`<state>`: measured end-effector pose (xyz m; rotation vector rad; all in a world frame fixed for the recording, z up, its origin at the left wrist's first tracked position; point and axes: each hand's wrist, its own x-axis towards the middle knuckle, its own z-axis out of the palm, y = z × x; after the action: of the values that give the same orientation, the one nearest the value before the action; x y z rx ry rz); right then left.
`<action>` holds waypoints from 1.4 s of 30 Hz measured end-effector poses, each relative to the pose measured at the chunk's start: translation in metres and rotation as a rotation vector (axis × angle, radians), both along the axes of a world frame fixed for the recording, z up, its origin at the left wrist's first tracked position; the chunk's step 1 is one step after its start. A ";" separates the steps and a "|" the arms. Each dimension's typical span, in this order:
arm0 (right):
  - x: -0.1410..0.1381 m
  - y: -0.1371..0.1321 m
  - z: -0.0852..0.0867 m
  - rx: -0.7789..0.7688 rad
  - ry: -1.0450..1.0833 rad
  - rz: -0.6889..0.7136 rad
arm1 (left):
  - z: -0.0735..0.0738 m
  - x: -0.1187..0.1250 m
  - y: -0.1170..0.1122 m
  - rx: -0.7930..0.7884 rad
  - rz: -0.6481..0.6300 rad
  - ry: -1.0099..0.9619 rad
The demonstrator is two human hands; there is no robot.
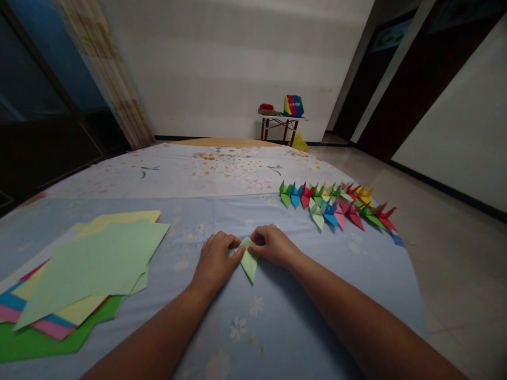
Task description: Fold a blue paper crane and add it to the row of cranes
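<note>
A pale green piece of folded paper (249,265), shaped like a kite with its long point towards me, lies on the blue floral tablecloth (222,322). My left hand (217,257) grips its left edge, thumb on top and fingers curled. On the opposite edge, my right hand (273,245) pinches the paper between thumb and fingers. Both thumbs press near its upper half. The undersides of the fingers are hidden.
To the left lies a loose stack of coloured paper sheets (99,258), pale green uppermost. Rows of folded paper cranes (304,196) stand at the right. Farther off, a small table (283,118) against the wall carries a colourful bag (293,106).
</note>
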<state>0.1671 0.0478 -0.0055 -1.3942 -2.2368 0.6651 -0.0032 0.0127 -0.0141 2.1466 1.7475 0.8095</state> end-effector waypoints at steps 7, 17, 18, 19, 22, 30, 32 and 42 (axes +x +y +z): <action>0.006 0.003 -0.008 0.056 0.044 0.078 | 0.001 -0.006 0.003 -0.043 -0.056 -0.082; 0.002 -0.001 -0.008 0.110 0.051 0.065 | -0.001 -0.006 0.004 -0.043 -0.045 -0.107; 0.001 -0.001 -0.008 0.122 0.054 0.071 | -0.001 -0.005 0.004 -0.039 -0.048 -0.106; 0.001 -0.001 -0.009 0.136 0.054 0.080 | -0.001 -0.005 0.004 -0.033 -0.049 -0.104; 0.000 0.000 -0.010 0.173 0.040 0.110 | -0.002 -0.005 0.004 -0.022 -0.052 -0.095; -0.001 0.001 -0.011 0.188 0.017 0.148 | 0.000 -0.004 0.002 -0.007 -0.052 -0.085; 0.002 0.002 -0.010 0.158 0.025 0.155 | 0.001 -0.004 0.001 0.003 -0.058 -0.079; 0.007 0.005 0.003 0.098 -0.035 0.202 | -0.002 -0.006 0.002 -0.025 -0.067 -0.090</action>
<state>0.1746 0.0523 -0.0027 -1.1525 -2.4252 0.5909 -0.0095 0.0151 -0.0157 2.1065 1.6244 0.8484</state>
